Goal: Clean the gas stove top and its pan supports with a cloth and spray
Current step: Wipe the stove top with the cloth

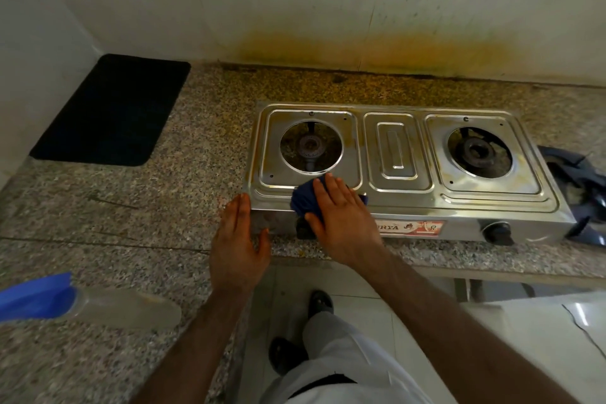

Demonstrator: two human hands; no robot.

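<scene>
Head view: the right hand [341, 223] presses flat, fingers straight, on a soft, limp blue cloth [303, 202] at the front left edge of the steel gas stove [403, 174] on the tabletop [164, 193]. The left hand [237, 246], fingers straight, braces the light, slippery stove's corner. Front label reads "...URYA".

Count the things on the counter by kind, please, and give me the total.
Stove: 1
Cloth, under the right hand: 1
Spray bottle: 1
Black mat: 1
Pan supports, stacked right of the stove: at least 1; the exact count cannot be told
Total: at least 5
</scene>
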